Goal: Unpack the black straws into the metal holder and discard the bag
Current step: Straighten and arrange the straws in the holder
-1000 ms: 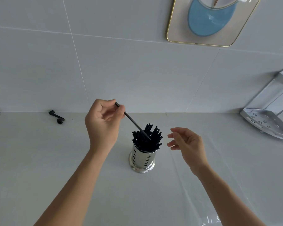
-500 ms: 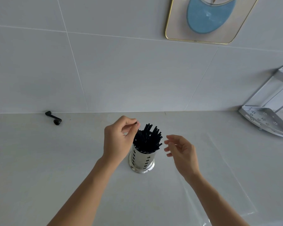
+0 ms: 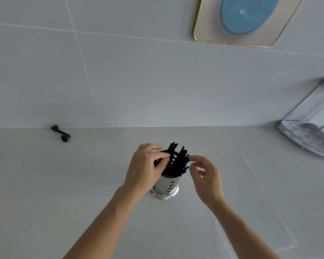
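A perforated metal holder [image 3: 166,188] stands on the pale counter, packed with black straws [image 3: 178,159] that fan out above its rim. My left hand [image 3: 145,168] is at the holder's upper left, thumb and fingers pinched on the tops of the straws there. My right hand [image 3: 207,175] hovers just right of the straws with fingers apart, holding nothing. A clear plastic bag [image 3: 264,206] lies flat on the counter to the right of my right arm.
A small black crank-shaped part [image 3: 61,133] lies near the wall at the back left. A metal corner rack [image 3: 307,136] stands at the right. A gold-framed picture [image 3: 247,21] hangs on the tiled wall above.
My left hand lowered a single straw into the holder and now sits down on the bundle. My right hand moved closer to the straws.
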